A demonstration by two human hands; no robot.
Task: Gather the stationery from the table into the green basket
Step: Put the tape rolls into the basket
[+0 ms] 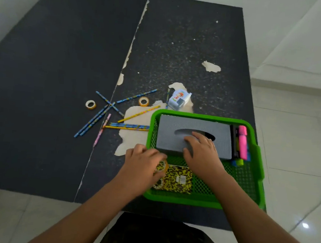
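Note:
The green basket [258, 166] sits at the table's near right. Inside it lie a grey box [174, 128] with an oval slot, a yellow speckled notebook [180, 179], a tape roll [158, 184] and several highlighters [242, 142]. My right hand [201, 150] rests on the grey box with its fingers spread. Over the basket's left rim, my left hand [143, 163] pinches another tape roll [161, 166]. Left on the table are several pencils [103, 115], two tape rolls [90, 104] [143, 101] and a small white sharpener [178, 99].
The dark table top [65, 57] has worn pale patches [134, 136] and a seam down the middle. White tiled floor surrounds it on all sides.

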